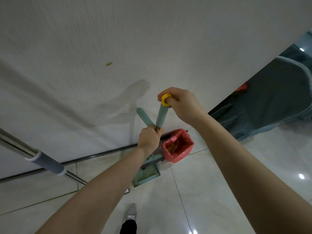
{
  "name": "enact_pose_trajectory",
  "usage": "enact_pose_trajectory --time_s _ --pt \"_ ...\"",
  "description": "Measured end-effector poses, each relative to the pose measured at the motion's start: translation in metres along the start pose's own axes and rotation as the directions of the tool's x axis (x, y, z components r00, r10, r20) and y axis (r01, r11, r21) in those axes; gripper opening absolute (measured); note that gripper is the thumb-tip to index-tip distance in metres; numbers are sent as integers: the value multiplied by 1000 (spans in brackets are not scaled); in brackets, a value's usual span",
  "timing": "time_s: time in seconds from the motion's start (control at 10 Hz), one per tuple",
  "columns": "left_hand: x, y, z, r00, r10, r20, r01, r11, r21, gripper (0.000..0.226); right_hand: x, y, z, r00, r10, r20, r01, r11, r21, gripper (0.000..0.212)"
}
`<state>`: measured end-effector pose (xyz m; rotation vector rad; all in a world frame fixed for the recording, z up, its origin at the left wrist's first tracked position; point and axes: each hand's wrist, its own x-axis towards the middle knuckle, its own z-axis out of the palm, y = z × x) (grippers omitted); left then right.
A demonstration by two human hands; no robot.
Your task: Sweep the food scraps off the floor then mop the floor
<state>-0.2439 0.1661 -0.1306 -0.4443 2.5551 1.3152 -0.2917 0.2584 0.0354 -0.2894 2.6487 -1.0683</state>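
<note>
Two teal handles rise in front of a white wall. My left hand (149,138) grips both of them low down, where they cross. One handle (162,116) carries a yellow ring cap (165,99), and my right hand (181,105) pinches that cap from above. The other handle (144,116) leans left. Beneath my left hand a teal dustpan (146,174) rests on the tiled floor with specks of dirt in it. Which handle belongs to the broom I cannot tell; its bristles are hidden.
A small bin lined with a red bag (177,146) stands by the wall, right of the dustpan, scraps inside. A metal mop pole with a grey grip (45,162) slants across the left. A yellow stain (108,63) marks the wall. My shoe (130,212) is on glossy tiles.
</note>
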Motion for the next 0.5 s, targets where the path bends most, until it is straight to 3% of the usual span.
enact_pose_trajectory --time_s 0.3,0.5 --pt "-39 -8 -17 991 73 110 -87 988 125 32 -32 -5 -2 998 -44 33 47 996 -80 31" --pt "-85 3 -38 994 113 -6 -110 974 197 43 -74 -2 -7 991 -55 -120 59 998 33 47"
